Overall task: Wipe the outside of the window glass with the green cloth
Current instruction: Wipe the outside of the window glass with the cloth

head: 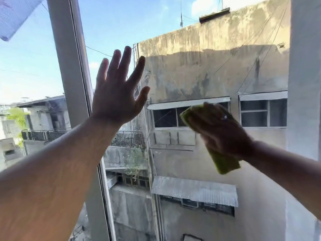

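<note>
Pressing the green cloth [224,162] flat against the window glass [199,70] with my right hand [222,129]; fingers lie spread over the folded pad, palm bearing on it, so the hold is a flat clamp of cloth against pane, not a fist. The view is blurred here, so I cannot tell how tightly the thumb pinches the edge.

Cloth: folded into a long strip. Its long axis runs from upper left, by my fingertips, down to lower right, past my wrist, where a free end sticks out below the hand. The hand covers the middle part.

Position on pane: right of centre, about mid-height. Unwiped-looking glass lies mostly to the left and above the cloth, toward the white frame post [69,70]. My judgement: the next stroke should travel left or up, broadside to the strip, so that the full length sweeps.

Left hand [118,94]: open, fingers splayed, holding nothing, held up near the post, well apart from the cloth. I cannot tell whether it touches the glass. It is nearer to the frame; the right is the only hand on the cloth.

Beyond: stained concrete building [217,49] opposite, sky upper left.
</note>
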